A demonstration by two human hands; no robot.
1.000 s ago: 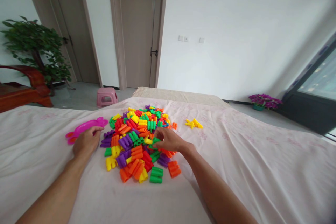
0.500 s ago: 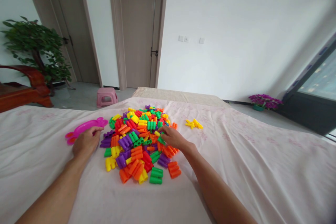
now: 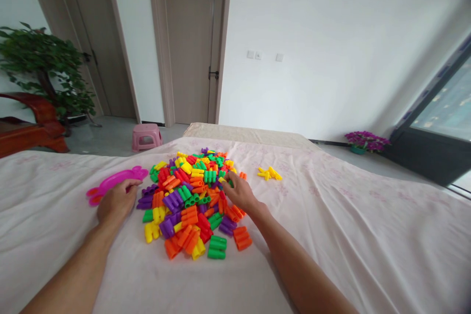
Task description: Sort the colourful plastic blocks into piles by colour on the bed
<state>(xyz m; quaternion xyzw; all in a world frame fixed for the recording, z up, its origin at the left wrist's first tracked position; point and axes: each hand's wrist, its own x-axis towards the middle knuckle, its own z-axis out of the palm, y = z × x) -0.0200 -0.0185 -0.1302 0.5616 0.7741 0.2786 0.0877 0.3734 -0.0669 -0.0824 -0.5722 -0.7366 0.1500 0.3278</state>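
Observation:
A heap of bullet-shaped plastic building blocks [image 3: 191, 198] in purple, green, orange, yellow and red lies on the cloth in front of me. At the heap's right side my right hand [image 3: 240, 192] has thumb and forefinger closed around a small yellow block [image 3: 222, 180], mostly hidden by the fingers. My left hand [image 3: 117, 200] rests left of the heap, fingers curled together, with nothing visible in them. Beside and partly behind it lies a bright pink plastic tray [image 3: 119, 177] with rounded knobs at its ends. Several yellow blocks [image 3: 270, 173] form a small separate group to the right.
A pale flowered cloth [image 3: 331, 225] with creases covers the surface under everything. Beyond its far edge are a pink stool [image 3: 146, 137], a wooden chair [image 3: 35, 125], a leafy plant [image 3: 44, 66] and purple flowers [image 3: 368, 141] on the floor.
The view has shifted slightly. My right hand has moved a little up and away at the heap's right side, with the yellow block at its fingertips. My left hand stays by the pink tray.

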